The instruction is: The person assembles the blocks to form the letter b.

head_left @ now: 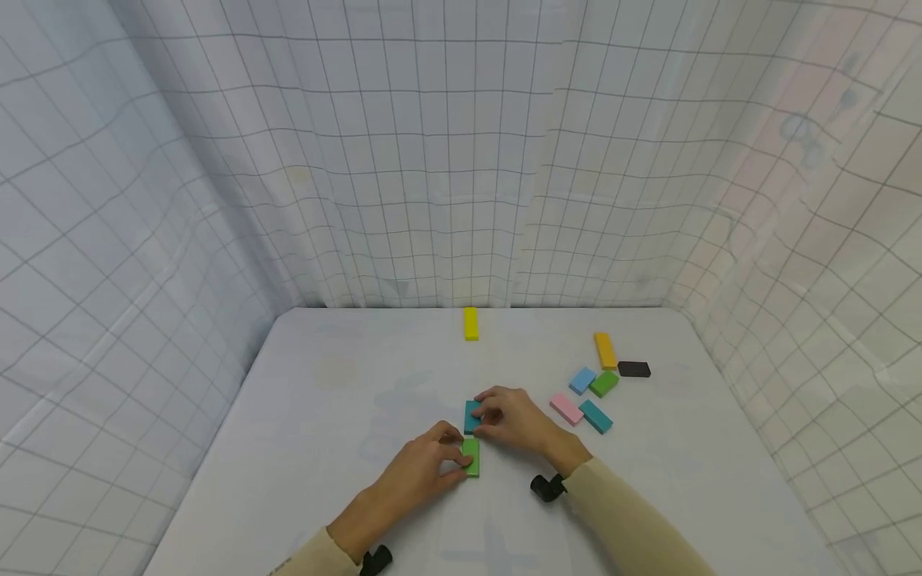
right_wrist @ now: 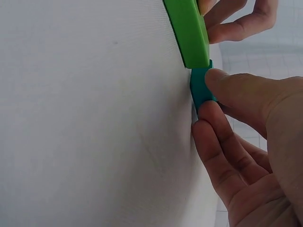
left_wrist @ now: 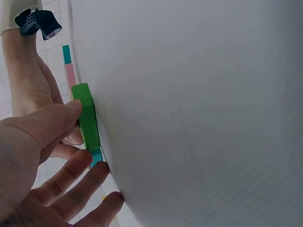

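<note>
Two rectangular blocks lie nearly end to end near the middle of the white table: a green block (head_left: 471,458) closer to me and a teal block (head_left: 471,418) just beyond it. My left hand (head_left: 425,464) holds the green block; in the left wrist view the thumb lies on the green block (left_wrist: 89,120) near one end, with fingers at its other end. Bent over from the right, my right hand (head_left: 515,420) pinches the teal block between thumb and fingers. The right wrist view shows the teal block (right_wrist: 200,87) partly covered by those fingertips.
At the table's far edge lies a yellow block (head_left: 471,324). A loose group to the right holds an orange block (head_left: 605,351), a black block (head_left: 635,369), a light blue block (head_left: 582,381), another green block (head_left: 604,384), a pink block (head_left: 567,409) and another teal block (head_left: 596,417). Grid-patterned curtains (head_left: 446,160) surround the table.
</note>
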`<state>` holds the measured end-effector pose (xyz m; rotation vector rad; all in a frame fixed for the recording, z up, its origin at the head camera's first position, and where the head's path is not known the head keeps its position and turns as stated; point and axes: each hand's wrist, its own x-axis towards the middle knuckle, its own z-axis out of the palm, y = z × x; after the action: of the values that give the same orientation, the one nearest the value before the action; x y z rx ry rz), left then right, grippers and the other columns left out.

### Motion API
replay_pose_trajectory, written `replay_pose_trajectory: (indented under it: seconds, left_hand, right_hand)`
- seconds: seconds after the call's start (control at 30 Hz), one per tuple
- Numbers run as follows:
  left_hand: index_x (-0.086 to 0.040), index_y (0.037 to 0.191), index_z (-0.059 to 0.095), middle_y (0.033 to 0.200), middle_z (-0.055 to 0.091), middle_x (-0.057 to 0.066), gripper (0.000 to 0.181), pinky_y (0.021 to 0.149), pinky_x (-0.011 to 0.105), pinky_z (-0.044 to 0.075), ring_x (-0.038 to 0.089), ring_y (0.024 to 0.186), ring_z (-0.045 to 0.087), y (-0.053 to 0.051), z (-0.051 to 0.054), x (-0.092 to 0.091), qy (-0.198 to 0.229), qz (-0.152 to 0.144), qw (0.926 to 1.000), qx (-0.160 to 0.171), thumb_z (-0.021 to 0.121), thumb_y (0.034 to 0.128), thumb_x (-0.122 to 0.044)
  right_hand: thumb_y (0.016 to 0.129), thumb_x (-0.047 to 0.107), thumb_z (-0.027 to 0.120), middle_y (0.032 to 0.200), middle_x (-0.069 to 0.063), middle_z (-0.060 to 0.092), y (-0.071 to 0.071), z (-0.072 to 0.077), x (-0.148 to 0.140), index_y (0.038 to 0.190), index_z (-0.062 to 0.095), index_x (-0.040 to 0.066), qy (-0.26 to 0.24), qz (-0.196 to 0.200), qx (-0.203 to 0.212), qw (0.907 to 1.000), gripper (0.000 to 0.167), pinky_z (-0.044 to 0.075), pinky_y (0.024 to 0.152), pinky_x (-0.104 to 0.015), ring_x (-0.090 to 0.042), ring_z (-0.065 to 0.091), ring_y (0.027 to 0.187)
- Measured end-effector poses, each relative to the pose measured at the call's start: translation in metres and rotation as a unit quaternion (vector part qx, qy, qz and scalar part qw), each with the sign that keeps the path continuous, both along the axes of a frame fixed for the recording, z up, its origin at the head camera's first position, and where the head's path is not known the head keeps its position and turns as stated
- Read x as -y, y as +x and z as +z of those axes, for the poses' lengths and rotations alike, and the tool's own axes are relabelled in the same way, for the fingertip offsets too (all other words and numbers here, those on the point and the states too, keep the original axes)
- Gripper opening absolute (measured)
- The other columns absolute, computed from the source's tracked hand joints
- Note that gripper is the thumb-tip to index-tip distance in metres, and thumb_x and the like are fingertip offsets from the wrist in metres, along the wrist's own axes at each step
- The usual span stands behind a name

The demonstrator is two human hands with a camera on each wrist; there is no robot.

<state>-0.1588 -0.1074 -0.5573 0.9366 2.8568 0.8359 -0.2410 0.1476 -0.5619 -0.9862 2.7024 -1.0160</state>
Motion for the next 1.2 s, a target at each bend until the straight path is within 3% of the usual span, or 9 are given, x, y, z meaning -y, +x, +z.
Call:
replay_pose_trajectory:
  seconds: [0.5,1.2]
  left_hand:
    - [-0.013,0.113,0.094,0.135,0.072,0.010,0.016,0.094,0.043,0.072,0.031,0.113,0.083,-0.0004,0.0011,0.0001,0.012,0.004,0.9999,0.003,0.096,0.0981,-0.016]
    - [-0.014,0.115,0.094,0.137,0.074,0.010,0.016,0.098,0.045,0.071,0.031,0.120,0.082,-0.0005,-0.0014,0.0030,0.009,-0.004,0.9999,-0.004,0.096,0.0990,-0.018]
  right_hand:
    - [0.107,0.016,0.087,0.145,-0.012,0.080,0.0030,0.0008,0.0000,0.125,0.089,0.011,-0.021,0.016,0.008,0.9996,0.019,0.067,0.098,-0.025,-0.023,0.082,0.118]
    - [0.107,0.012,0.087,0.145,-0.009,0.079,0.0040,-0.0002,-0.0002,0.128,0.088,0.011,-0.002,0.017,0.019,0.9997,0.021,0.066,0.097,-0.022,-0.010,0.081,0.108]
